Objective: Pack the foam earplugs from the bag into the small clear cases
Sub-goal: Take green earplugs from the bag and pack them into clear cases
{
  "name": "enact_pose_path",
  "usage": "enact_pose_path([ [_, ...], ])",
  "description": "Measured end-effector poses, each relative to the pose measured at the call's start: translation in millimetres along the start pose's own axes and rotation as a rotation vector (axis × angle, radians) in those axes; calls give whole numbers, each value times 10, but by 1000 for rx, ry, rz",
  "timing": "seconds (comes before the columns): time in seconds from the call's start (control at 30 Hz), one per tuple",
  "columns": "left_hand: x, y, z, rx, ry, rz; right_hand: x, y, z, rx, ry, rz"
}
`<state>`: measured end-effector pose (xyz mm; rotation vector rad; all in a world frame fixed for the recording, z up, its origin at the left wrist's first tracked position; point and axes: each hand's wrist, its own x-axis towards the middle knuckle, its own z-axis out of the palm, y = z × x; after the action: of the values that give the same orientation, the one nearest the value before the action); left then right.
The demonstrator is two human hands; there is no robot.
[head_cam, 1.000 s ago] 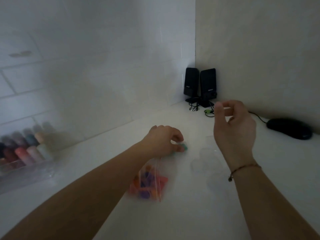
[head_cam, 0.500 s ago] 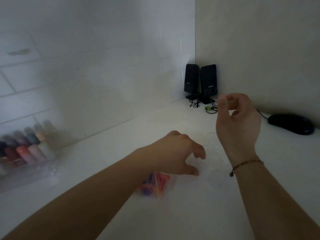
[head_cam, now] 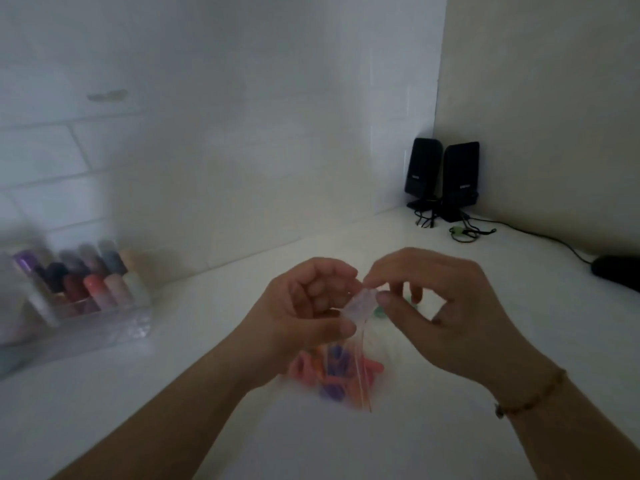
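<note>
A clear zip bag (head_cam: 349, 372) with several pink, orange and purple foam earplugs hangs just above the white desk. My left hand (head_cam: 304, 313) pinches the bag's top edge from the left. My right hand (head_cam: 433, 306) pinches the same top edge from the right with thumb and forefinger. A green earplug (head_cam: 381, 311) lies on the desk just behind the hands, partly hidden. The small clear cases are too faint to make out.
A clear box of coloured bottles (head_cam: 79, 296) stands at the left by the wall. Two black speakers (head_cam: 443, 178) with cables stand in the far corner. A black mouse (head_cam: 616, 273) lies at the right edge.
My left hand left the green earplug on the desk and moved back to the bag. My right hand came down from the air. Both hands now pinch the lifted bag's top.
</note>
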<state>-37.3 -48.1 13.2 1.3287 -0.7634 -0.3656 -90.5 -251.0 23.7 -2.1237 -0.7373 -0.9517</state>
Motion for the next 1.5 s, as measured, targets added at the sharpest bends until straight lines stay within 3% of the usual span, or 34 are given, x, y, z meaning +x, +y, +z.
enact_pose_path([
  [0.13,-54,-103,-104,-233,-22,-19,-14,-76,73,33,-5,-61],
  [0.33,-105,-162,-92,-367,34,-18,-16,-95,181,-78,-72,-74],
  [0.4,-119,-193,-62,-417,54,-19,-37,-128,266,-84,-15,-50],
  [0.53,-149,-209,-15,-656,-70,-34,-60,-240,366,34,123,38],
  [0.7,-177,-211,-20,-665,-100,-41,-47,-296,437,59,119,-9],
  [0.97,-153,-233,-18,-635,1,-50,-42,-303,448,-68,111,-133],
  [1.17,-190,-201,11,-672,-150,-126,-79,-304,467,174,168,17],
  [1.4,-151,-224,-18,-602,37,-59,-42,-313,435,-149,130,-94],
  [1.5,-148,-215,-17,-644,7,-75,-47,-310,432,-159,135,-89],
])
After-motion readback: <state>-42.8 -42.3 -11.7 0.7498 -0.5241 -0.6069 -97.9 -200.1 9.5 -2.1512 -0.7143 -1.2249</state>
